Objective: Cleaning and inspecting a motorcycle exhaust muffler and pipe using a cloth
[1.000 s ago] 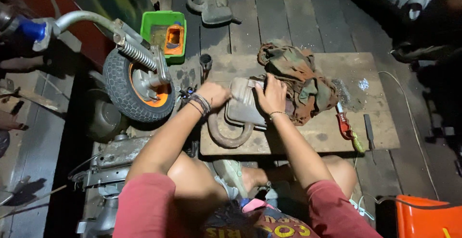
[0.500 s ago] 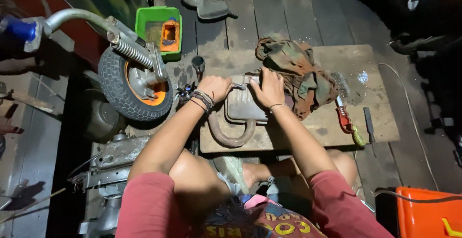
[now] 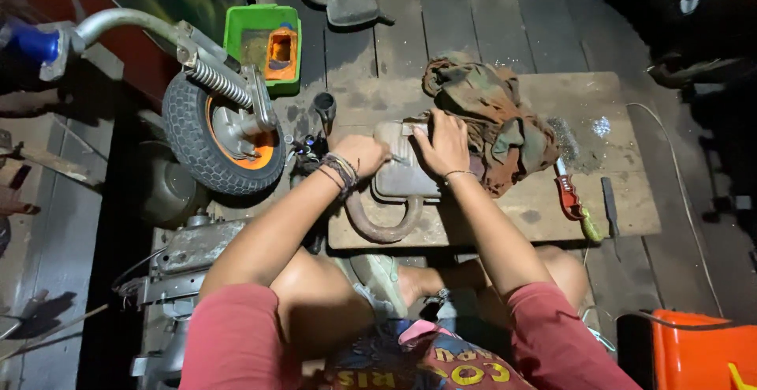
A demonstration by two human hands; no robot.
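Rusty muffler [image 3: 398, 181] lies on the wooden worktop [image 3: 552, 201], beside the rag [image 3: 489, 122]. Left hand [image 3: 364, 153] and right hand [image 3: 441, 147] press on it; grip unclear. Rust remains; cleaning appears unfinished.

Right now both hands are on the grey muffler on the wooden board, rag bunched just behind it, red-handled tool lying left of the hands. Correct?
Not quite. In the head view the red-handled tool lies to the right of the hands, not the left. The rest stands: the left hand and right hand rest on the grey muffler on the wooden board, with the rag bunched just behind it.
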